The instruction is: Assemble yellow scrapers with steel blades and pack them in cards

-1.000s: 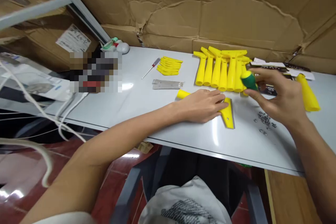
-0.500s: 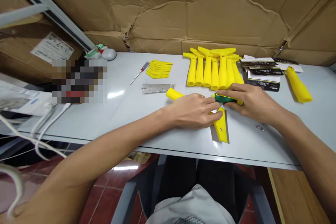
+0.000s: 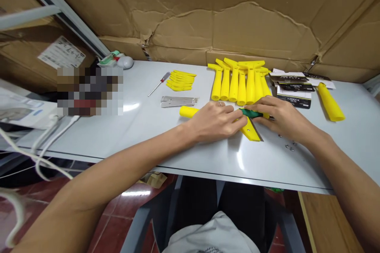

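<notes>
My left hand (image 3: 218,122) is closed over a yellow T-shaped handle (image 3: 188,112), whose round end sticks out to the left and whose flat head shows at the right. My right hand (image 3: 274,114) is wrapped round a green-handled screwdriver (image 3: 251,113) lying nearly level above the head. The fingertips of my left hand touch the green handle; the tool's tip is hidden. Several small screws (image 3: 289,148) lie on the table below my right hand. Behind both hands, several yellow handles (image 3: 233,83) stand packed side by side.
On the grey-white table (image 3: 142,126) are thin yellow strips (image 3: 180,80), metal blades (image 3: 178,101) and a red-and-clear screwdriver (image 3: 160,82). Black printed cards (image 3: 293,95) and a yellow tube (image 3: 331,102) lie right. Cardboard (image 3: 184,27) lines the back; cables (image 3: 56,138) hang left.
The yellow handle under my left hand has turned, its head swinging up and its round end shifting left. The green screwdriver stays between my hands. The view has shifted slightly.
</notes>
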Motion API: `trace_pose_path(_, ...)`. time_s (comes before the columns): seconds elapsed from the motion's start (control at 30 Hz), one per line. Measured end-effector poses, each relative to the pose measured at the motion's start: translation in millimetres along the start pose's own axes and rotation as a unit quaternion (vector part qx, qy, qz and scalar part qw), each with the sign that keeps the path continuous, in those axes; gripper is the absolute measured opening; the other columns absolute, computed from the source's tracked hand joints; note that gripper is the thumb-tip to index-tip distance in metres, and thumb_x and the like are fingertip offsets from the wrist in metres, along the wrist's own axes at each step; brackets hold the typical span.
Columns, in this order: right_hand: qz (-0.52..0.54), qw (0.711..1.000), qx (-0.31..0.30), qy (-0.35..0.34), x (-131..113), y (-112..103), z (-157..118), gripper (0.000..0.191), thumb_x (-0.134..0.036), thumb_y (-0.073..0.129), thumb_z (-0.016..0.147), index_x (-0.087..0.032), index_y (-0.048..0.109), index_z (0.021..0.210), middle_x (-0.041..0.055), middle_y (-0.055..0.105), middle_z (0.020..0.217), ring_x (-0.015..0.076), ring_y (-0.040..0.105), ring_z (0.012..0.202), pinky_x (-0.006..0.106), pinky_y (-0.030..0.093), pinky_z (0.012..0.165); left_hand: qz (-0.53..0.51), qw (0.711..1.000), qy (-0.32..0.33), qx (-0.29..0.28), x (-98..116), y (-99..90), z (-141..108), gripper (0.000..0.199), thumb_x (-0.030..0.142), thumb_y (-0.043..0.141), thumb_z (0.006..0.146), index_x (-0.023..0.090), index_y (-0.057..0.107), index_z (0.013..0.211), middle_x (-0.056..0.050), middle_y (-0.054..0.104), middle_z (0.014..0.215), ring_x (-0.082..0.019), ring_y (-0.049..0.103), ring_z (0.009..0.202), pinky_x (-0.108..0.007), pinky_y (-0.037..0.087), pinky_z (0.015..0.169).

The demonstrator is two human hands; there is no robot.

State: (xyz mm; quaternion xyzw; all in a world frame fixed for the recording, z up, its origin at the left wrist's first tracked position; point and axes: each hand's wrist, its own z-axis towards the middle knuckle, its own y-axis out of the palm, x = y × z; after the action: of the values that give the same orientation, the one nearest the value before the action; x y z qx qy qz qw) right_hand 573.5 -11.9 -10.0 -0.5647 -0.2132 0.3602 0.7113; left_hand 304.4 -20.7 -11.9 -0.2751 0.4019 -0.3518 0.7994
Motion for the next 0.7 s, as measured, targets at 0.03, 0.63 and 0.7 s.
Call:
trace_pose_path(0.03,0.003,1.000,0.010,0.004,0.6,-2.3,-0.3,0.031,-0.029,0.063,0.104,-0.022,0.076,0.132,0.0118,0.078,0.111,0.0296,0.075,0.099,0.046,0.063,0.085,-0.002,1.000,-0.014,0.008,1.1,2.7,0.0,0.023,0.010,0.050,0.104,0.017,0.068,0.092,0.000,0.067,0.072,-0.014,0.060,0.061,-0.031,0.031,0.052)
trace_pose_path(0.63,-0.126,0.951,0.179,0.216,133.3,4.0,-33.0,0.082,-0.034,0.084,0.087,-0.025,0.054,0.162,0.0188,0.080,0.125,0.0429,0.060,0.132,0.058,0.044,0.103,-0.205,0.949,-0.219,0.098,-23.8,-3.2,2.3,0.037,0.047,0.043,0.109,0.023,0.068,0.097,-0.002,0.071,0.077,-0.014,0.061,0.062,-0.030,0.044,0.058)
trace_pose_path(0.7,-0.117,0.948,0.210,0.207,136.8,6.7,-32.2,0.075,-0.029,0.084,0.085,-0.026,0.060,0.157,0.0153,0.083,0.115,0.0382,0.065,0.118,0.053,0.046,0.097,-0.243,0.928,-0.257,0.117,-27.1,-5.8,1.8,0.047,0.057,0.038,0.110,0.024,0.065,0.090,-0.002,0.066,0.074,-0.015,0.060,0.063,-0.031,0.046,0.060)
